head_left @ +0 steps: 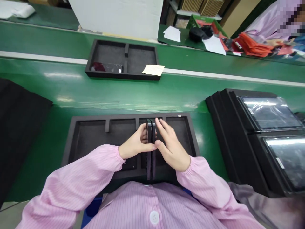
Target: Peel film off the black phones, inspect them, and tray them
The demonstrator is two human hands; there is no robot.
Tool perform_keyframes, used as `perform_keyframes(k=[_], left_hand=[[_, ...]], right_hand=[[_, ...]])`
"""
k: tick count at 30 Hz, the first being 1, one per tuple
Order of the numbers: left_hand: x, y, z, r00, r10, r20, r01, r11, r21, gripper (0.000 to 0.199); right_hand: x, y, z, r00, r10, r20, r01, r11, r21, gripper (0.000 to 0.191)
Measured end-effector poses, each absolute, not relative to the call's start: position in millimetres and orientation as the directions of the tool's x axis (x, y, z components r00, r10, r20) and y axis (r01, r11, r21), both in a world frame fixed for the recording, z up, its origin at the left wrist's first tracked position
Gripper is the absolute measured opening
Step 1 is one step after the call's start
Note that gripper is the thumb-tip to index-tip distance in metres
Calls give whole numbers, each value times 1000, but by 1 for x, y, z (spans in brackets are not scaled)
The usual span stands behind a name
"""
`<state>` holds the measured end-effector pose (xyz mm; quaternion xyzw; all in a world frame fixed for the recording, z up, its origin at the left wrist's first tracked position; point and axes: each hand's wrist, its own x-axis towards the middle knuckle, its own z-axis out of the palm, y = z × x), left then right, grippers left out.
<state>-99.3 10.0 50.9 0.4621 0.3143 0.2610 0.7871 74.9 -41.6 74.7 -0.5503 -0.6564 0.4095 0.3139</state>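
From here, the left hand (137, 145) grips two thin black slabs (149, 135) upright; the right hand (172, 149) spreads, unclenched, alongside. A slack pinch — one could slip onto the black compartmented tray (95, 118).

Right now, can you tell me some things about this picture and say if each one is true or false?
1. The left hand holds two thin dark slabs, with the right hand beside them. True.
2. The yellowish paper lies on the floor. False: the paper rests on the edge of the far black tray.
3. Two shiny panels lie on the black stack at the picture's right. True.
4. The person's sleeves are bright green. False: the sleeves are pink.
5. The orange pile is left of the white board. False: the pile is right of the board.
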Motion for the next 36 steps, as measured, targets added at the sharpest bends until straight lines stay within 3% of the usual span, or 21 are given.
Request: perform_keyframes(k=[2, 5, 10, 24, 36], left_hand=[[-100, 8, 56, 650, 718, -248, -103, 406, 908, 78], [-100, 5, 60, 600, 764, -238, -59, 339, 939, 70], [-99, 2, 64, 557, 797, -236, 10, 277, 961, 70], [-100, 0, 65, 583, 783, -219, -11, 277, 961, 69], [-100, 1, 68, 589, 778, -217, 4, 265, 964, 64]], right_hand=[[71, -58, 65, -221, 969, -110, 236, -56, -970, 73], [59, -77, 45, -211, 968, -138, -89, -160, -983, 85], [43, -86, 25, -180, 978, -103, -323, -158, -933, 78], [37, -79, 31, -63, 996, -68, -81, -73, -994, 80], [40, -78, 32, -106, 993, -46, -136, -60, -989, 77]])
